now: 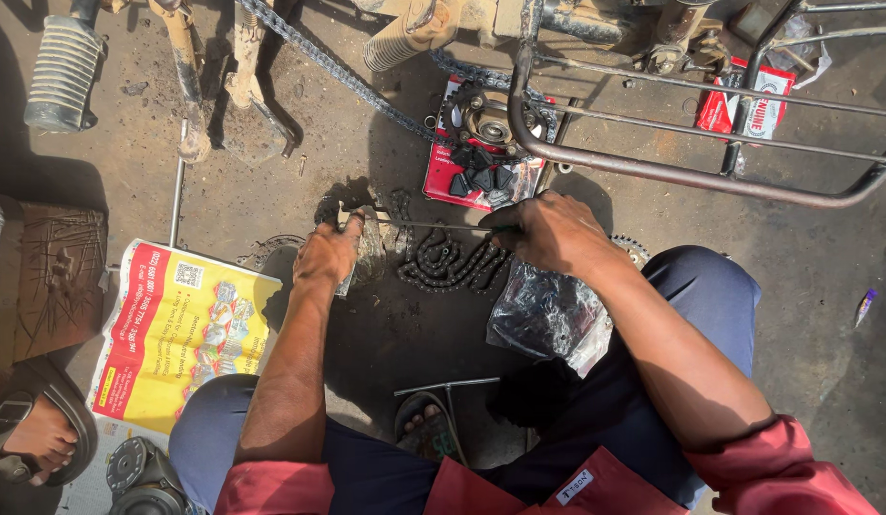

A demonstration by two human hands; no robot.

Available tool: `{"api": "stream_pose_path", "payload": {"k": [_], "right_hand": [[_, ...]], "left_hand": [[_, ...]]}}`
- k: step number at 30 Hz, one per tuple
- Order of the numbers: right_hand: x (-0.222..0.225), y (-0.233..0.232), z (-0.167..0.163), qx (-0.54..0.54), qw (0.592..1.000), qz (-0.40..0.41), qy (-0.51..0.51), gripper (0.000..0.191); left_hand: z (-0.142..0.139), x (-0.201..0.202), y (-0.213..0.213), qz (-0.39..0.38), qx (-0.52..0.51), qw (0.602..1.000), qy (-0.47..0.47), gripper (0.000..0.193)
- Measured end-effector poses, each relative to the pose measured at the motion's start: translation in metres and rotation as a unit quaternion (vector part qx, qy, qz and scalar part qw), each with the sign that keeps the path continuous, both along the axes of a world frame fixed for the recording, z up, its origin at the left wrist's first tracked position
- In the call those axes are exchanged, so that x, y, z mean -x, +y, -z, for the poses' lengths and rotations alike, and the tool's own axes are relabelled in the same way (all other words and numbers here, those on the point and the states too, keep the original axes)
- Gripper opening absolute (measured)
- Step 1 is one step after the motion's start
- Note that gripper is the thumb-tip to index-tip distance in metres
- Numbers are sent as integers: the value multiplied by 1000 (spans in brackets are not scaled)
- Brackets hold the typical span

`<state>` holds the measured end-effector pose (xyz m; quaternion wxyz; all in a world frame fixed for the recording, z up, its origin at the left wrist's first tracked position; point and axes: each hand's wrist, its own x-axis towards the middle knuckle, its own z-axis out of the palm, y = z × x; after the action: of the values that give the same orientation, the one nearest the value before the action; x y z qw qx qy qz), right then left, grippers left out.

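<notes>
Knees in dark blue trousers and red sleeves fill the bottom edge, with a sandalled foot (426, 426) planted on the concrete floor (824, 324) between them and a T-shaped metal tool (450, 386) lying just in front of it. Left of the knees a yellow and red printed sheet (181, 329) lies flat, a small grey engine part (138, 477) below it and another person's sandalled foot (33, 434) at the far left edge. A crumpled clear plastic bag (548, 315) sits beside the right forearm.

Further out, the left hand (327, 253) grips one end of a thin metal rod (419, 226), fingers curled shut on it together with a bit of clear wrap. The right hand (550, 232) has its fingers closed around the rod's other end, so the rod runs level between both hands. Directly under it a greasy drive chain (443, 259) lies heaped in loops on the floor.

Beyond the hands a red box (443, 181) carries a toothed sprocket (489, 119) and several black rubber blocks (481, 178). A rusty tubular rack (691, 172) crosses above on the right, over a second red carton (743, 105). A ribbed footrest (61, 72) stands at the far left.
</notes>
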<state>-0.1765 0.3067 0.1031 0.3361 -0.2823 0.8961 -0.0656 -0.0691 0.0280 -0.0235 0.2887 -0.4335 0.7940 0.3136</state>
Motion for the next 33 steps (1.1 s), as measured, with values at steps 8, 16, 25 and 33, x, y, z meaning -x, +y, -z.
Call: {"api": "stream_pose_path", "payload": {"k": [8,16,25,33], "right_hand": [[-18,-4,3,15,999,35,-7,28],[-34,6,-12,152,987,-52,29,33],[-38,15,23,66,997,9,-45,36],[-19,18,38,162,967,-5,-194,37]], "left_hand": [[-11,2,4,30,12,999,-12,96],[2,-1,-11,-54,-41,997,25,98],[-5,0,3,-11,-14,1000,-9,95],[-5,-4,6,-21,-8,999,45,97]]}}
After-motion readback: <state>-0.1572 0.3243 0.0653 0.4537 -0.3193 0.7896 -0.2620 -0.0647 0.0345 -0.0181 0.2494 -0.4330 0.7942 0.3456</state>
